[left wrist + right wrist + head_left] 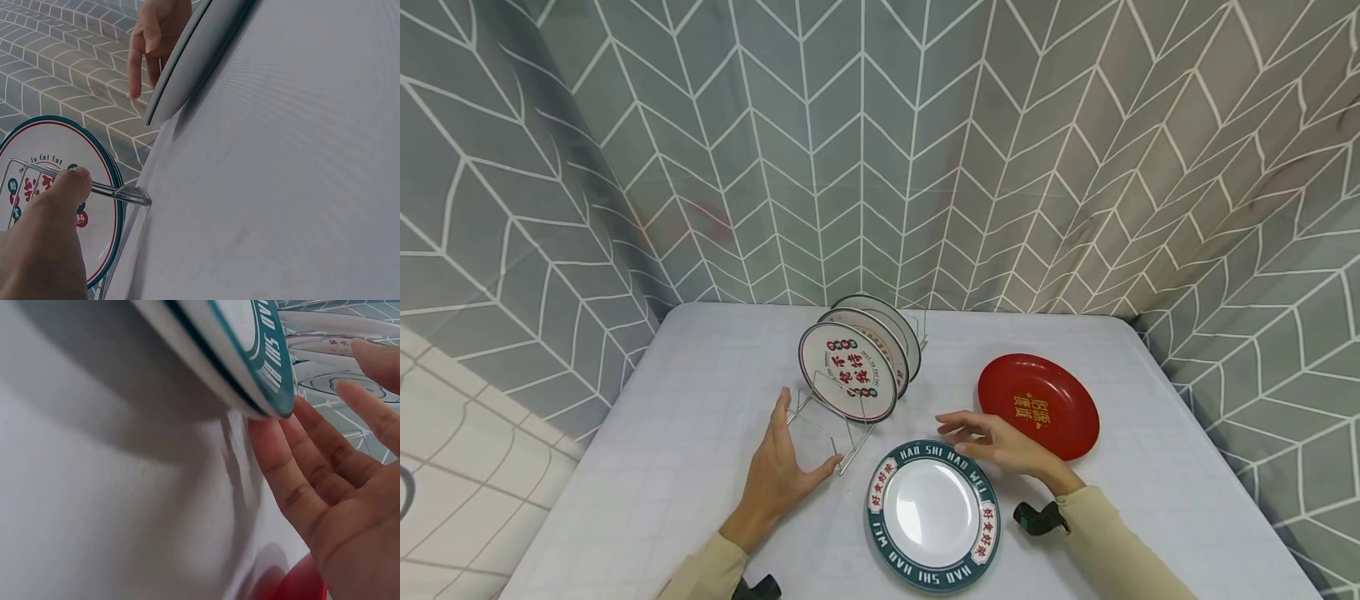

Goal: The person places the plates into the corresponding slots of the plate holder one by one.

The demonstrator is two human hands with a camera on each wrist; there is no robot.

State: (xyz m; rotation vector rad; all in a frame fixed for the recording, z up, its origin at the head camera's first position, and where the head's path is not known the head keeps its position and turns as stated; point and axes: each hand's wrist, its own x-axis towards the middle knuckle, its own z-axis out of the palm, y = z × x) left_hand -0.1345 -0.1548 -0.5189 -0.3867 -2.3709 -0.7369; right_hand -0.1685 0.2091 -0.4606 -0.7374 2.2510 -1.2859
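Note:
Beside the wire plate rack point(847, 446), my left hand point(778, 471) spans the near end, holding it between thumb and fingers. The thumb point(74, 187) lies on a wire in the left wrist view; the other fingers are hidden there. Several round printed plates point(850, 371) stand in the rack, leaning. At the far rim of a white plate with a teal border point(934, 575) is my right hand point(1000, 442). Its fingertips point(265, 434) touch the rim's edge in the right wrist view, with the thumb apart. Edge lines suggest a second plate underneath, but I cannot tell.
A red oval plate point(1060, 400) with gold characters lies right of the teal-bordered plate, close behind my right hand. A white cloth point(700, 375) covers the table. Patterned curtains point(865, 150) hang along the back and sides.

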